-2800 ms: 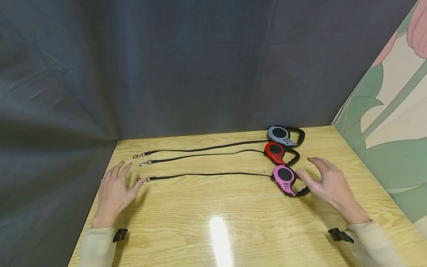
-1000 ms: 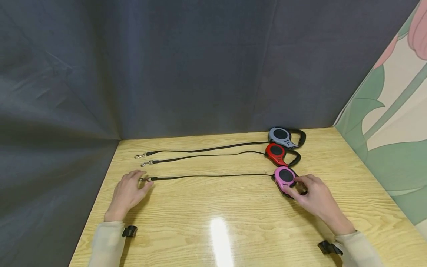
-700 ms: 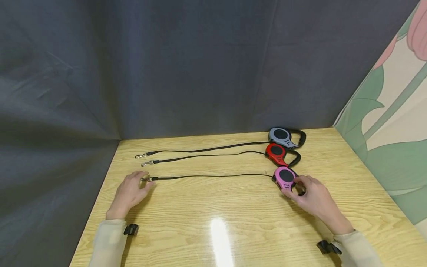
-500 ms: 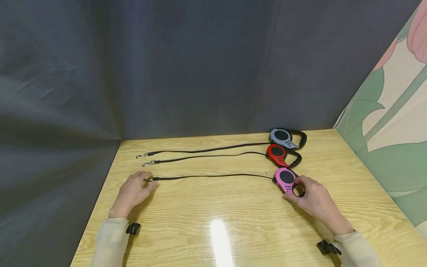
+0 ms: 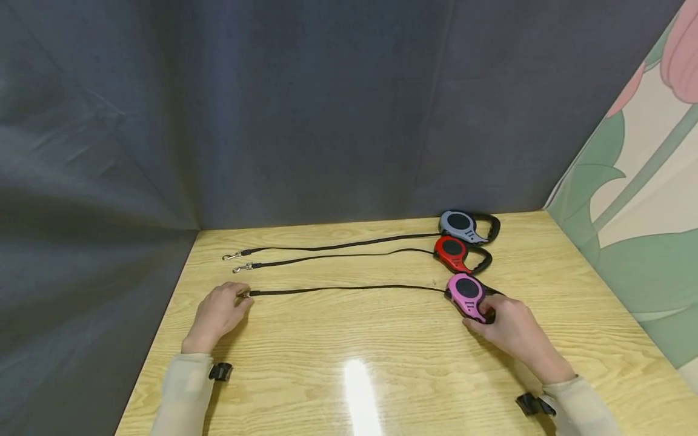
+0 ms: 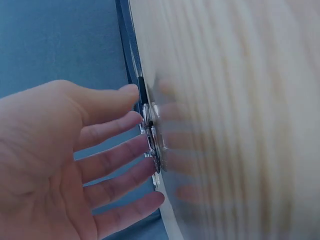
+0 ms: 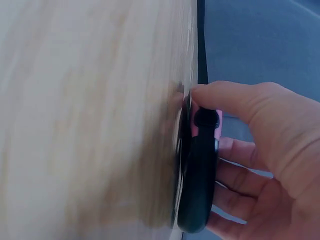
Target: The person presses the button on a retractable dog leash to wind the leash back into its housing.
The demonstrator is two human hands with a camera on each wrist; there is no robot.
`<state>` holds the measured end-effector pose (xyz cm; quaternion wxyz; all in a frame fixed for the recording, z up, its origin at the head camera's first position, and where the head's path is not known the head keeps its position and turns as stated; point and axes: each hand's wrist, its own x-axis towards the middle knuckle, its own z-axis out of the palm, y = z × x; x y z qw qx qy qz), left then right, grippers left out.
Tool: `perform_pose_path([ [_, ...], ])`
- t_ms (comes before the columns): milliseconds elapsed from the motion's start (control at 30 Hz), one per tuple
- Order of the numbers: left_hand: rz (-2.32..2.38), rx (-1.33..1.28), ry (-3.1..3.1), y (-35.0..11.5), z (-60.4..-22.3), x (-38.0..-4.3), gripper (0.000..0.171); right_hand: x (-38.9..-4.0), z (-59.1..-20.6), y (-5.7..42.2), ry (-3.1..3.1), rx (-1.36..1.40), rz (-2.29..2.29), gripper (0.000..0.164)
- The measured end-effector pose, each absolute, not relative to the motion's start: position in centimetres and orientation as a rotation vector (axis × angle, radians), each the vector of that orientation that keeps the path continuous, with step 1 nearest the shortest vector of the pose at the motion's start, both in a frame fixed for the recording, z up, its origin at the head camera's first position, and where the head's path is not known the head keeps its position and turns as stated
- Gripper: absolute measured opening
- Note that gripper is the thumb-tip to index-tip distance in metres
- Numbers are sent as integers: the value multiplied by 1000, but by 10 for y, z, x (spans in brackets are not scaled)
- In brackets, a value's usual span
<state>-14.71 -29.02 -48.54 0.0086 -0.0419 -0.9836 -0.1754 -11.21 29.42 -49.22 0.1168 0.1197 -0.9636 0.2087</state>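
Three retractable dog leashes lie across the table with their cords drawn out: a grey leash (image 5: pixel 458 222) at the back, a red leash (image 5: pixel 451 247) in the middle and a pink leash (image 5: pixel 465 290) nearest. My right hand (image 5: pixel 512 327) grips the pink leash by its handle, thumb on the near side; its black grip (image 7: pixel 197 185) shows in the right wrist view. My left hand (image 5: pixel 218 312) is at the other end of that cord, fingertips right at the metal clip (image 6: pixel 150 132), thumb and forefinger apart in the left wrist view.
The other two leashes' clips, the grey one's clip (image 5: pixel 231 256) and the red one's clip (image 5: pixel 242 268), lie just beyond my left hand. A dark cloth (image 5: pixel 322 115) hangs behind the wooden table (image 5: pixel 305 357). Flower-patterned fabric (image 5: pixel 654 200) stands on the right.
Both hands have moved inward from above the table's sides. The left has come down to the pink leash's clip, its thumb and fingers drawing closer; the right has taken hold of the handle.
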Motion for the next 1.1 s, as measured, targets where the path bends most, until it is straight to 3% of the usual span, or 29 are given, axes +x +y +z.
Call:
perform_pose_path([
  [567,-491,-90,-3043,-296,-486,-147,20,-120,-488,304,-2556,466,584,31],
  [733,-486,-78,-3065,-296,-485,-146,12,-121,-486,303,-2549,414,617,27],
  [1100,-558,-48,-3187,-298,-482,-143,13,-122,-482,306,-2652,199,835,25],
])
